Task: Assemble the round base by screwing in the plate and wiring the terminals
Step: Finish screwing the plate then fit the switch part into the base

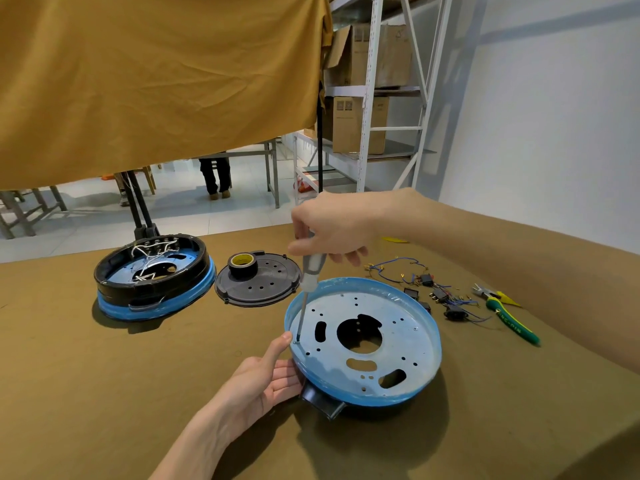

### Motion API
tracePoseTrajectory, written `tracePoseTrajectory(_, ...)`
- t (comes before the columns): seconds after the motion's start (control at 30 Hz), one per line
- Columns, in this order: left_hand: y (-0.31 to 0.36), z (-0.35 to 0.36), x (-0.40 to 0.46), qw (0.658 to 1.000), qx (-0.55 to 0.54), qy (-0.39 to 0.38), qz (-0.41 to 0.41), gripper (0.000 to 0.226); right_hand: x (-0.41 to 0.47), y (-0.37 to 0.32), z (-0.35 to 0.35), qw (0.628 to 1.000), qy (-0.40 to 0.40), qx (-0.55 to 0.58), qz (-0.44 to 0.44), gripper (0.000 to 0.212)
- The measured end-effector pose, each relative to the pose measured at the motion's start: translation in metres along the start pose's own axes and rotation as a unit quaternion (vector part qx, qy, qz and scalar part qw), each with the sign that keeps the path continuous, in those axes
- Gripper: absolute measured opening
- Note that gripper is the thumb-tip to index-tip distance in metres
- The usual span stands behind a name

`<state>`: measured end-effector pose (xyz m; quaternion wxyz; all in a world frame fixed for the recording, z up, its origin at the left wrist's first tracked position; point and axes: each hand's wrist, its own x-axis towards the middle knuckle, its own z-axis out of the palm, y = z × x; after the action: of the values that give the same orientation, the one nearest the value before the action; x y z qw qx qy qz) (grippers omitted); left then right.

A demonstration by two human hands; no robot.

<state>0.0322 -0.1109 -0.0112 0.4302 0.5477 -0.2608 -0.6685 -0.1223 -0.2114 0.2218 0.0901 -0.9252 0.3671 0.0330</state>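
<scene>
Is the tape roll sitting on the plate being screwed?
No, the tape roll sits on the black cover, apart from the plate.

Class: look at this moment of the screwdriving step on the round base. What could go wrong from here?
1. The left hand thumb sits right beside the screwdriver tip; a slip could jab it.
2. The round base looks steadied at one edge only, so it might shift.
3. The screwdriver leans, so the screw may go in crooked.
</scene>
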Motion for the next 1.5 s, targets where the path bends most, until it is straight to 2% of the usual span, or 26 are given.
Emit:
tracePoseTrajectory(0.07, 0.0, -0.001, 0.0, 1.0, -0.005, -0.002, -0.002, 0.087, 0.001, -0.002, 0.002, 1.0, -0.002, -0.025, 0.008, 0.044)
tracePoseTrajectory(0.13, 0.0, -0.001, 0.0, 1.0, -0.005, -0.004, 0.0, 0.086, -0.001, -0.002, -0.002, 0.999, -0.034, 0.012, -0.011, 0.027)
tracePoseTrajectory(0.2, 0.0, 0.0, 0.0, 1.0, -0.005, -0.006, 0.0, 0.086, -0.003, -0.001, -0.002, 0.998, -0.028, 0.043, -0.029, 0.019)
tracePoseTrajectory(0.3, 0.0, 0.001, -0.001, 1.0, -0.006, -0.004, 0.003, 0.087, 0.0, -0.004, 0.006, 0.999, 0.029, 0.005, -0.019, 0.03)
tracePoseTrajectory(0.43, 0.0, 0.002, -0.002, 1.0, -0.003, -0.002, 0.008, 0.084, 0.001, -0.004, -0.002, 0.999, -0.013, 0.032, -0.03, 0.016)
tracePoseTrajectory(0.47, 0.0, 0.002, -0.002, 1.0, -0.002, -0.002, 0.007, 0.084, 0.003, -0.003, 0.0, 0.999, 0.004, 0.018, -0.028, 0.017)
tracePoseTrajectory(0.57, 0.001, 0.002, -0.002, 1.0, 0.001, 0.002, 0.006, 0.088, 0.006, -0.003, 0.008, 0.999, 0.037, -0.031, -0.005, 0.04)
tracePoseTrajectory(0.7, 0.001, 0.002, -0.003, 1.0, 0.01, 0.005, 0.01, 0.093, -0.002, 0.0, 0.0, 0.998, -0.019, 0.055, -0.038, 0.037)
tracePoseTrajectory(0.77, 0.001, 0.003, -0.002, 1.0, 0.007, 0.006, 0.008, 0.093, -0.001, -0.003, 0.005, 0.999, 0.019, 0.005, -0.032, 0.027)
tracePoseTrajectory(0.83, 0.001, 0.002, -0.002, 1.0, 0.001, 0.004, 0.008, 0.093, -0.001, -0.006, 0.008, 0.999, 0.04, -0.029, -0.023, 0.033)
tracePoseTrajectory(0.93, 0.0, 0.002, -0.002, 1.0, 0.004, 0.002, 0.006, 0.091, -0.008, -0.005, 0.001, 0.998, -0.035, 0.038, -0.036, 0.035)
tracePoseTrajectory(1.0, 0.0, 0.002, -0.002, 1.0, 0.005, 0.002, 0.005, 0.089, -0.008, -0.005, 0.003, 0.999, -0.01, 0.024, -0.028, 0.024)
tracePoseTrajectory(1.07, 0.001, 0.002, -0.001, 1.0, 0.003, 0.002, 0.002, 0.087, -0.006, -0.006, 0.006, 1.0, 0.013, -0.003, -0.007, 0.032)
tracePoseTrajectory(1.2, 0.001, 0.002, -0.001, 1.0, 0.003, 0.008, -0.006, 0.087, -0.01, -0.002, 0.002, 0.998, -0.03, 0.044, -0.032, 0.027)
tracePoseTrajectory(1.23, 0.001, 0.002, 0.0, 1.0, 0.002, 0.007, -0.006, 0.087, -0.009, -0.001, 0.004, 0.999, -0.015, 0.037, -0.029, 0.023)
tracePoseTrajectory(1.3, 0.002, 0.002, -0.001, 1.0, -0.003, 0.004, -0.005, 0.086, -0.006, -0.004, 0.009, 0.999, 0.031, 0.004, -0.02, 0.033)
tracePoseTrajectory(1.43, 0.0, 0.003, -0.002, 1.0, -0.002, 0.0, 0.005, 0.085, -0.005, -0.005, 0.005, 0.998, -0.019, 0.044, -0.04, 0.027)
tracePoseTrajectory(1.5, 0.001, 0.003, -0.002, 1.0, 0.003, 0.004, 0.004, 0.087, -0.002, -0.005, 0.007, 0.999, 0.0, 0.022, -0.034, 0.025)
